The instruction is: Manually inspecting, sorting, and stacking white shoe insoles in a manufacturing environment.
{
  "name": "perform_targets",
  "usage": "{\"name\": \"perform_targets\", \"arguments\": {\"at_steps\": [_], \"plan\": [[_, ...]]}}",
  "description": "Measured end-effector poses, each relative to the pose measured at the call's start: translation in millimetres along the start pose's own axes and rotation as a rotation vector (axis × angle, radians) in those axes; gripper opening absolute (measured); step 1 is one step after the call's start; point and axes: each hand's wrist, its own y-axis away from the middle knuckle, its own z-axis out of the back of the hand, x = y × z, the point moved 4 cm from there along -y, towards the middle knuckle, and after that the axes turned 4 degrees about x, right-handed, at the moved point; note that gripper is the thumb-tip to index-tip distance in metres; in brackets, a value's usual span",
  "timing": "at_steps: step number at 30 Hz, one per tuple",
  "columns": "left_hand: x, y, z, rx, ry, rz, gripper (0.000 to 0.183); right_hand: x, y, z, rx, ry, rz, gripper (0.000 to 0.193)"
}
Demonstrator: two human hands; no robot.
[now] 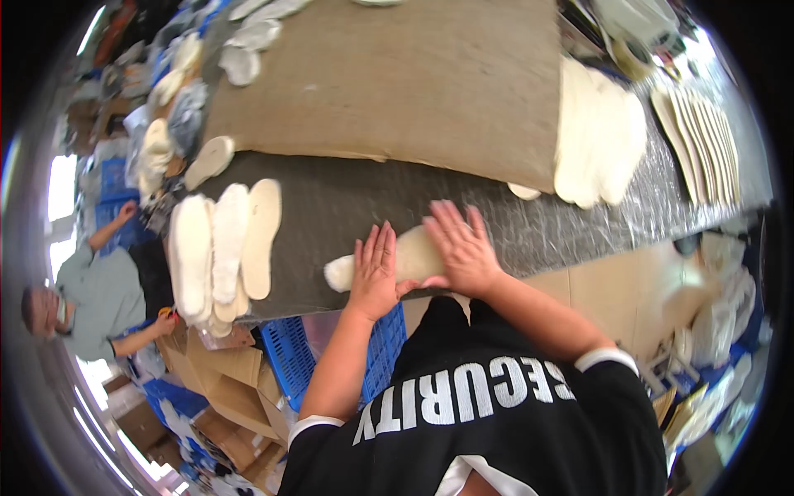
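Where a fleecy insole [416, 256] lies, left hand [376, 274] and right hand [466, 259] rest spread flat

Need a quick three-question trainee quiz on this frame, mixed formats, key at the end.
1. True or false: the left hand and the right hand both rest on one cream insole.
2. Relative to the dark table, the blue crate is: A) on top; B) below the near edge; C) beyond the far edge.
3. Which side of the brown sheet has the tight row of cream pieces?

Key: 1. True; 2. B; 3. Right.
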Motion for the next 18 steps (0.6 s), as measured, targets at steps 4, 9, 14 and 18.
{"name": "perform_targets", "arguments": {"at_steps": [4,9,14,18], "plan": [[4.8,2.0,19.2,-0.063,0.039,0.149,0.070,-12.1,0.2,-2.1,0.049,0.050,-0.059,0.087],[8.4,10.9,27.8,-0.124,0.001,0.229,0.050,-28.7,0.5,6.4,-0.154,-0.296,-0.146,0.061],[10.6,31.5,43.9,-0.017,0.168,0.222,0.034,-37.2,-14.5,15.5,0.143,-0.860,-0.372,0.029],[33.5,67.3,62.4,0.119,0.187,0.208,0.018,-7.5,-35.0,41.9,-0.043,-0.714,-0.074,0.026]]}}
